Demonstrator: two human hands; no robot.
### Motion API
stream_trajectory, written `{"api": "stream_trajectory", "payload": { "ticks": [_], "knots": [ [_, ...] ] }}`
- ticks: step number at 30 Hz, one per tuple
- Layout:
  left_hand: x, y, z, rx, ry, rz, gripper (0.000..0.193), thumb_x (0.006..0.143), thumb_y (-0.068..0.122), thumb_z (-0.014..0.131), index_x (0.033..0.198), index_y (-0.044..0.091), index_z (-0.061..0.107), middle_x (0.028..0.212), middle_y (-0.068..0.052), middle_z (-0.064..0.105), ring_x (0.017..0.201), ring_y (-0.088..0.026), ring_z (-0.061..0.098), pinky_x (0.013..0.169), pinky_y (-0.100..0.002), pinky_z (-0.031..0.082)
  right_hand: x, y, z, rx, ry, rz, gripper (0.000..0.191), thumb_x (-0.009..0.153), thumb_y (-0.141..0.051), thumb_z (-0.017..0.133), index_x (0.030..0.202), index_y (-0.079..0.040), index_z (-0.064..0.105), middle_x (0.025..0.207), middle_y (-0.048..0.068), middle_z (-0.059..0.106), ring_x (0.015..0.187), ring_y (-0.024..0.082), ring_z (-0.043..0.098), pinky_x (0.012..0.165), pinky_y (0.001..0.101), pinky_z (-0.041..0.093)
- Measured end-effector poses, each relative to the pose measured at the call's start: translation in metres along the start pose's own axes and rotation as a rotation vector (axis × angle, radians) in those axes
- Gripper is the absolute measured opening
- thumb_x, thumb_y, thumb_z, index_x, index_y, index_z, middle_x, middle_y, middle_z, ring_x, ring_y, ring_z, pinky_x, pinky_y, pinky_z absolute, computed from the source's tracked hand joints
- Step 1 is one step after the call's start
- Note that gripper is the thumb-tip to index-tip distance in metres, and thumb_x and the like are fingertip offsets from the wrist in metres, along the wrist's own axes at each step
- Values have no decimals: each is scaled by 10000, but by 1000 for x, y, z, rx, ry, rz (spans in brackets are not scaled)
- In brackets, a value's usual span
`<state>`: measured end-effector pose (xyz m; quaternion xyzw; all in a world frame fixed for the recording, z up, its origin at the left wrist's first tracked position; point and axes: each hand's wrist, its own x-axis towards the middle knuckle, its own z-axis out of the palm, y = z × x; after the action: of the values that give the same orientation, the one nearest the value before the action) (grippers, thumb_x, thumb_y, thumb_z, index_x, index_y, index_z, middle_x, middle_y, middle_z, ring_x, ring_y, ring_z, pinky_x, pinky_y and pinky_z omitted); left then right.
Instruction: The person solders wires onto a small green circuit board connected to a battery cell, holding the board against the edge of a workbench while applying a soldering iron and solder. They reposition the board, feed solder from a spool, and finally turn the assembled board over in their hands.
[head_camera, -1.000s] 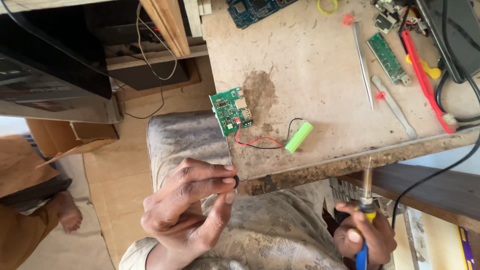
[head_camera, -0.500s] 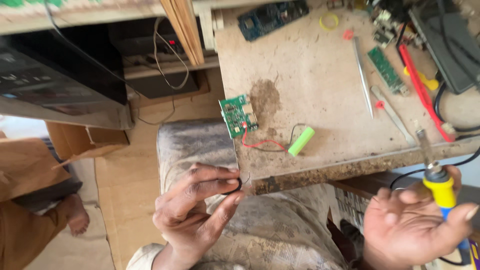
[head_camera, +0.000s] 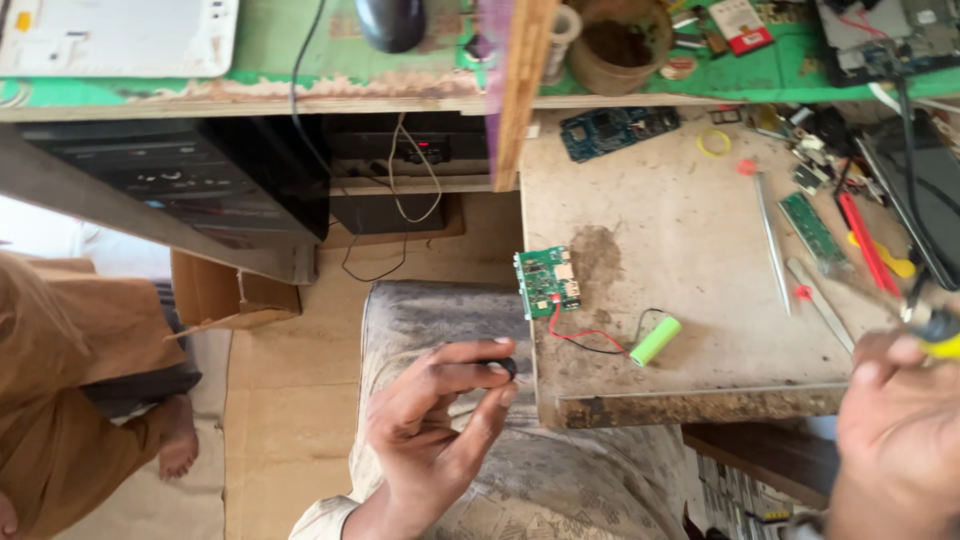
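Green circuit board sits at the left edge of the worn wooden bench top, centre of frame, overhanging slightly. Red and black wires run from it to a light-green cylindrical cell lying just right of it, lower centre.

Left hand, lower centre: thumb and fingers pinched on a small dark object, too small to identify. It's held just off the bench's left edge, below the board, not touching either.

Right hand, lower right corner: clenched round a tool with a yellow handle, only the top of it in frame. It hovers over the bench's lower-right corner.

Right part of the bench: a long metal rod with a red tip, a narrow green strip board, a red tool, a blue circuit board near the top edge, and a yellow ring.

Upper frame: green shelf with a black mouse. Left edge: another person's brown garment and bare foot.
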<state>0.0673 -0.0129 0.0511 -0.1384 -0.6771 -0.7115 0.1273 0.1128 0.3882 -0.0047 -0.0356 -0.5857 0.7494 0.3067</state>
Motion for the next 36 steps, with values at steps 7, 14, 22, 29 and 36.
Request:
{"api": "stream_trajectory", "payload": {
  "ticks": [7, 14, 22, 29, 36],
  "knots": [
    [4, 1, -5, 27, -35, 30, 155, 841, -90, 803, 960, -26, 726, 1111, -151, 771, 989, -196, 766, 860, -285, 626, 74, 4, 61, -27, -236, 44, 222, 1136, -166, 637, 1311, -44, 574, 1077, 79, 621, 913, 155, 621, 851, 334, 542],
    [6, -4, -10, 89, -47, 37, 181, 817, -34, 859, 943, 30, 746, 1078, -90, 785, 950, -180, 783, 826, -268, 629, 89, 6, 145, -90, -357, 34, 128, 1134, -29, 624, 1251, 7, 589, 1085, 162, 693, 941, 236, 707, 876, 408, 597],
    [12, -10, -13, 112, -73, 14, 190, 819, -39, 850, 965, 49, 766, 1097, -73, 782, 971, -174, 790, 831, -279, 655, 99, 16, 171, -104, -328, 93, 116, 1165, -43, 668, 1247, 29, 628, 1135, 169, 720, 959, 256, 730, 882, 403, 593],
    [13, -17, -18, 98, -97, -10, 192, 832, -37, 843, 979, 54, 761, 1104, -71, 779, 976, -177, 791, 838, -276, 651, 101, 21, 173, -121, -317, 125, 157, 1151, -46, 666, 1284, 27, 623, 1165, 155, 717, 976, 236, 699, 902, 389, 590],
    [13, -22, -19, 99, -71, -15, 189, 826, -31, 848, 967, 54, 756, 1098, -77, 782, 974, -180, 791, 839, -283, 643, 101, 23, 179, -161, -343, 104, 208, 1128, -47, 673, 1321, 21, 636, 1139, 160, 717, 1012, 255, 739, 922, 402, 620]
  ]
}}
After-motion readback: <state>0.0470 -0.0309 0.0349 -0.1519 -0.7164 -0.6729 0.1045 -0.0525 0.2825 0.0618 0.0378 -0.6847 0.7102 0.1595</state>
